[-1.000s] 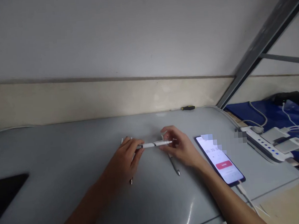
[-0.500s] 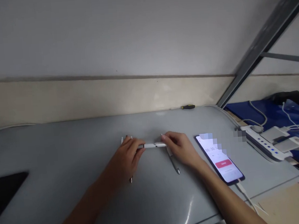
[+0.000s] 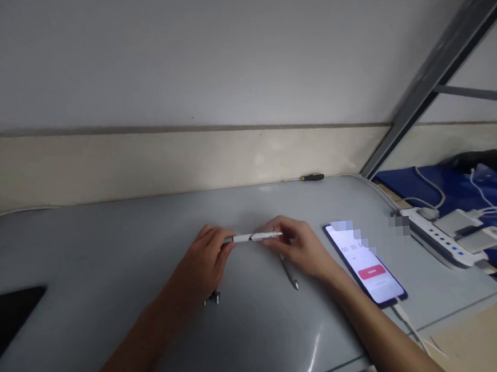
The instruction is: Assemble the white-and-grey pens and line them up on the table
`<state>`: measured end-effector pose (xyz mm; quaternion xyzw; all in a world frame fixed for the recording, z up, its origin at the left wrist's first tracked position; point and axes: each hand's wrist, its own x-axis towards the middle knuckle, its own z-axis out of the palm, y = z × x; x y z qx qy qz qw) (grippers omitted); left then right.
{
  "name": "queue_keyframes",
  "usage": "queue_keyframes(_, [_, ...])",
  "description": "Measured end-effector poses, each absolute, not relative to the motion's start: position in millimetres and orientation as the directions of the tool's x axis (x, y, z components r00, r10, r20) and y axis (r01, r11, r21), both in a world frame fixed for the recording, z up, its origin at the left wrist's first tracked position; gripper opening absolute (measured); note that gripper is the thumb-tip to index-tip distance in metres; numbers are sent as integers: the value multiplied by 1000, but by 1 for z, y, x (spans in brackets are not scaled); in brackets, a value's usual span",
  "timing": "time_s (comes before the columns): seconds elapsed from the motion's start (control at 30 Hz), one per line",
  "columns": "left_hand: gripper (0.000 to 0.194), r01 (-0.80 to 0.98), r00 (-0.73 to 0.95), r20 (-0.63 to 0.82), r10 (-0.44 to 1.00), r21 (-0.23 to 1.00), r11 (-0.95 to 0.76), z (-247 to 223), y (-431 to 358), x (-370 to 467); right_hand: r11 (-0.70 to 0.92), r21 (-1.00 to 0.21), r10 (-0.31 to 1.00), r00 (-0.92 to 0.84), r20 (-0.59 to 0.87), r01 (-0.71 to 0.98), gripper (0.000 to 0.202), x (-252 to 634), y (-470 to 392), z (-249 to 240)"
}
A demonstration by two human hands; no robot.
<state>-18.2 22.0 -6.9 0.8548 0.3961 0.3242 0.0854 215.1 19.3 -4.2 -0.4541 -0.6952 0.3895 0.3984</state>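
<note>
A white pen (image 3: 243, 238) with dark bands lies level between my two hands above the grey table. The fingers of my left hand (image 3: 206, 255) pinch its left end. At the right end, my right hand (image 3: 298, 245) has its thumb and fingers closed round the pen. Below my right hand a second, silver-tipped pen (image 3: 290, 275) rests on the table, its upper part hidden. Small metallic tips (image 3: 215, 297) stick out from under my left hand; the rest of them is covered.
To the right lies a lit phone (image 3: 366, 262) with a cable, and beyond it a white power strip (image 3: 442, 239) with chargers. A screwdriver (image 3: 312, 177) lies by the wall. A dark flat object (image 3: 13, 319) is at the left edge.
My left hand has shifted slightly left and down. The pen's right end now shows between my right hand's fingers, where it was hidden before.
</note>
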Motion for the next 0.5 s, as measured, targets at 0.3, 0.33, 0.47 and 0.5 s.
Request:
queue_keyframes(0.3, [20, 632, 476, 473, 741, 402, -663, -8, 21, -19, 312, -892, 938, -255, 235, 326, 31, 213, 19, -5])
queue_keyframes(0.33, [21, 637, 472, 471, 745, 402, -657, -8, 21, -19, 320, -884, 935, -262, 238, 340, 28, 214, 19, -5])
queue_keyframes(0.47, [29, 660, 473, 478, 740, 365, -657, -6, 22, -19, 335, -840, 926, -313, 210, 428, 30, 213, 17, -1])
queue_keyframes(0.5, [30, 661, 478, 486, 732, 349, -664, -6, 22, -19, 343, -831, 921, -332, 205, 439, 32, 213, 16, 0])
